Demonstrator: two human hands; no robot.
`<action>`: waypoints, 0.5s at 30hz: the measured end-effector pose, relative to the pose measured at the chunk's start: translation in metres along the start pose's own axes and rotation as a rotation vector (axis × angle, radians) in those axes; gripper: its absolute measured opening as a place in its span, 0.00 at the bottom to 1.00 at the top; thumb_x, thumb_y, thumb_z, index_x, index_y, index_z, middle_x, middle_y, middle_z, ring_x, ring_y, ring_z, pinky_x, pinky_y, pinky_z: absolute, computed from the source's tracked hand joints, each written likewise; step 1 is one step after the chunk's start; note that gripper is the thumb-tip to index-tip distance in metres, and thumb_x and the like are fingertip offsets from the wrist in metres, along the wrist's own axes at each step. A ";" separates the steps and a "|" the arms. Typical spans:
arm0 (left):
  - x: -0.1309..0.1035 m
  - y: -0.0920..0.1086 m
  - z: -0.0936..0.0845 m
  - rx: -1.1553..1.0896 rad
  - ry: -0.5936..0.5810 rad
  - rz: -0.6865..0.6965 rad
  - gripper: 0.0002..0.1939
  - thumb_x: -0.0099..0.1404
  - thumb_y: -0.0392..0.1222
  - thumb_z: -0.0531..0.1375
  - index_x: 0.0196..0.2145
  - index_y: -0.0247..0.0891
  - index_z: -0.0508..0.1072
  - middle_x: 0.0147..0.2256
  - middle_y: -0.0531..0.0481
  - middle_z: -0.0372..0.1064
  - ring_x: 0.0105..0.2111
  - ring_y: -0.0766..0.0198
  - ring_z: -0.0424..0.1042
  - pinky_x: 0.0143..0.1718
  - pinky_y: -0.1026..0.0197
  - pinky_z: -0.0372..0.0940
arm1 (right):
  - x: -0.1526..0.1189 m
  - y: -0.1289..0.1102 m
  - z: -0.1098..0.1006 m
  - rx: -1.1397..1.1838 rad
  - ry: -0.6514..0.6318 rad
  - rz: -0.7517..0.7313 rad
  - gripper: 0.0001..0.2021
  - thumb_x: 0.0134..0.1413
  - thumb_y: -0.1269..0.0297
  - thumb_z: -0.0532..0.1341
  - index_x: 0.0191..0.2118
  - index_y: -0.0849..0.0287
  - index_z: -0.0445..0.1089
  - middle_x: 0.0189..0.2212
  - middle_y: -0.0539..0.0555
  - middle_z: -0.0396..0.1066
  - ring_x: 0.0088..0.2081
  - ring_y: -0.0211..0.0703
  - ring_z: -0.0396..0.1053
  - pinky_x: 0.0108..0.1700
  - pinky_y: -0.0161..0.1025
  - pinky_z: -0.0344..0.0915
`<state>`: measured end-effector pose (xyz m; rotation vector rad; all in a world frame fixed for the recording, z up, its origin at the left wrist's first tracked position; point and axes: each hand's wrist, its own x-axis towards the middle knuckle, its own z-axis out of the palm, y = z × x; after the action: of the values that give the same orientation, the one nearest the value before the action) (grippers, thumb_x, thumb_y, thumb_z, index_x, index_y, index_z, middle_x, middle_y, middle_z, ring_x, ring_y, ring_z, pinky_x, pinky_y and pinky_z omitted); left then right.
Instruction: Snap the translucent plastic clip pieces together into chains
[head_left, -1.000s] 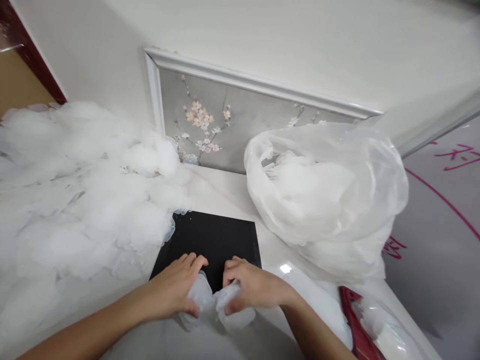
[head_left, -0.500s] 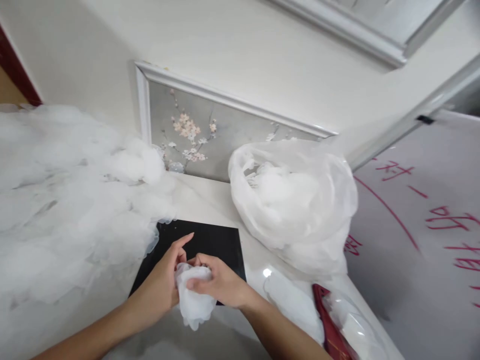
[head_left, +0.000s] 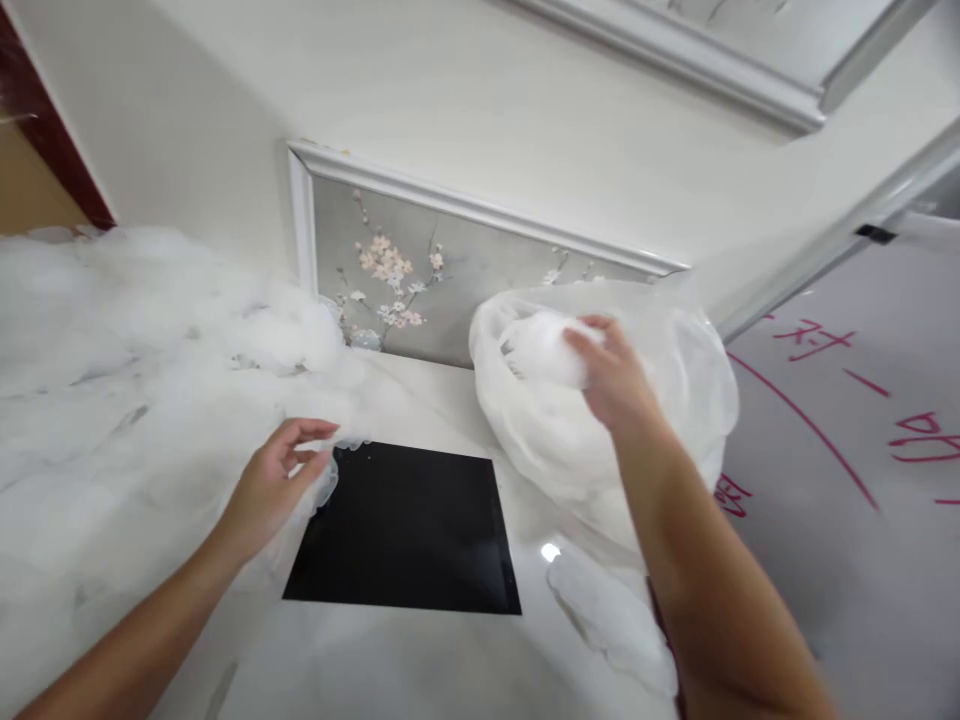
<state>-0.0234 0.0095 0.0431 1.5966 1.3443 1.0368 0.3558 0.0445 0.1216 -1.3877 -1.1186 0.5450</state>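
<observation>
My right hand (head_left: 611, 375) is over the mouth of a translucent white plastic bag (head_left: 502, 430). Its fingers are closed on a bunch of sheer white fabric (head_left: 551, 348), which blends with the white filling around it. My left hand (head_left: 281, 475) hovers at the right edge of a big pile of sheer white pieces (head_left: 150, 400). Thumb and fingers are apart there, with nothing held between them. Between the two hands lies a flat black square mat (head_left: 412, 530) with a bare surface.
White flat pieces (head_left: 611, 615) rest on the white table (head_left: 375, 660) at the front right. Behind stands a wall with a framed blossom panel (head_left: 450, 250). A whiteboard (head_left: 840, 530) with red writing borders the right side.
My hands have parted. The right one carried the white bunch from above the mat up and right to the bag; the left let go and moved left towards the pile.
</observation>
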 end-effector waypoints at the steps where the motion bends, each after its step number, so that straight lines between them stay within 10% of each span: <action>1: 0.006 -0.002 -0.006 0.001 0.056 -0.007 0.15 0.59 0.53 0.61 0.41 0.44 0.72 0.49 0.45 0.72 0.50 0.50 0.71 0.50 0.51 0.66 | 0.019 0.005 -0.008 -0.074 0.026 -0.046 0.22 0.50 0.49 0.61 0.49 0.51 0.60 0.30 0.49 0.67 0.27 0.40 0.66 0.27 0.37 0.64; 7: 0.020 -0.010 -0.034 0.192 0.200 -0.012 0.14 0.60 0.49 0.57 0.42 0.42 0.71 0.50 0.44 0.70 0.50 0.50 0.69 0.49 0.52 0.66 | 0.061 0.038 -0.021 -0.954 -0.287 -0.010 0.11 0.45 0.62 0.64 0.38 0.53 0.72 0.40 0.58 0.73 0.39 0.54 0.70 0.43 0.54 0.65; 15: 0.026 -0.055 -0.036 0.845 -0.047 0.061 0.27 0.65 0.56 0.52 0.57 0.39 0.67 0.58 0.35 0.63 0.58 0.39 0.62 0.56 0.40 0.56 | 0.001 -0.009 0.040 -0.936 -0.284 -0.510 0.14 0.58 0.65 0.54 0.48 0.56 0.70 0.47 0.62 0.73 0.51 0.60 0.67 0.54 0.60 0.57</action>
<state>-0.0736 0.0450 0.0070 2.2456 1.8406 0.4505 0.3197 0.0634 0.1237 -1.7180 -2.0313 -0.2153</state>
